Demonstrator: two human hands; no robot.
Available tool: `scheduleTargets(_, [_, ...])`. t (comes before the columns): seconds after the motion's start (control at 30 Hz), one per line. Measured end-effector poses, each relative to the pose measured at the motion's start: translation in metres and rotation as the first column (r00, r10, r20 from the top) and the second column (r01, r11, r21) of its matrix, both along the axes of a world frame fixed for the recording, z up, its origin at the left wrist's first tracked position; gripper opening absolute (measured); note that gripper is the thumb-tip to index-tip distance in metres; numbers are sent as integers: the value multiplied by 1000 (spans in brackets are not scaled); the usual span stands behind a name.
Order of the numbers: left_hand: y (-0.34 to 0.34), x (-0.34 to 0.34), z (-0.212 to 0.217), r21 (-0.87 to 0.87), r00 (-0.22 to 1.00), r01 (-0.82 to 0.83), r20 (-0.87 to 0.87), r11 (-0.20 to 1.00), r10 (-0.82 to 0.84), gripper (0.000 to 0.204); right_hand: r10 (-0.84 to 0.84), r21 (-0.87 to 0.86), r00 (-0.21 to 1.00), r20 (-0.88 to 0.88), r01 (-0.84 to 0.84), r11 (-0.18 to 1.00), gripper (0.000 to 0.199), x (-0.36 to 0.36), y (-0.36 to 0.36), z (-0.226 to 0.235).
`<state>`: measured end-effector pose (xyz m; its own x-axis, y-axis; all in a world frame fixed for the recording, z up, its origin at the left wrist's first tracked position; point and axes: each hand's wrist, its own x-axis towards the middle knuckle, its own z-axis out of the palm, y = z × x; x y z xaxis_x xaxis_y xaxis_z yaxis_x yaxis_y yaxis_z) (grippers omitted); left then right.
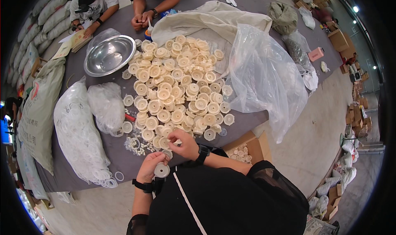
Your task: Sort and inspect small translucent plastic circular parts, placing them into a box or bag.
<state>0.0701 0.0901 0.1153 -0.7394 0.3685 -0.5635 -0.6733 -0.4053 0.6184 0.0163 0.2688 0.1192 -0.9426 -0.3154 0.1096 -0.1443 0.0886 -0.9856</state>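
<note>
My left hand (151,165) is closed on a round, cream plastic part with a hole in its middle (161,170), close to my body at the table's near edge. A second round part (168,153) shows by its fingertips. Just above it, my right hand (184,145) has its fingers pinched together; whatever is in them is too small to make out. Beyond both hands spreads a large pile of similar round plastic parts (177,94). Small white pieces and clear bits (141,147) lie scattered left of my hands, beside a thin red object (130,117).
A metal bowl (108,56), a clear bag of rings (78,129) and a smaller bag (106,105) stand left. Plastic sheeting (266,76) and a cloth sack (198,23) lie right and behind. An open carton (260,147) stands right; two people work across the table.
</note>
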Motion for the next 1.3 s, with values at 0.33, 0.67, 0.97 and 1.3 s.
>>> scheduleTargets(0.33, [-69, -13, -107, -391, 774, -614, -131, 686, 619, 13, 21, -4, 955, 294, -21, 1000, 14, 14, -2, -17])
scheduleTargets(0.67, [30, -9, 9, -387, 900, -360, -382, 849, 207, 17, 80, -96, 930, 358, -48, 994, 16, 16, 0, -15])
scheduleTargets(0.97, [35, -7, 24, -149, 921, -358, -220, 922, 322, 17, 450, -654, 691, 566, 44, 755, 16, 11, 19, 12])
scheduleTargets(1.3, [51, -8, 28, -93, 916, -369, -207, 925, 344, 15, 520, -723, 627, 580, 100, 684, 16, 14, 27, 14])
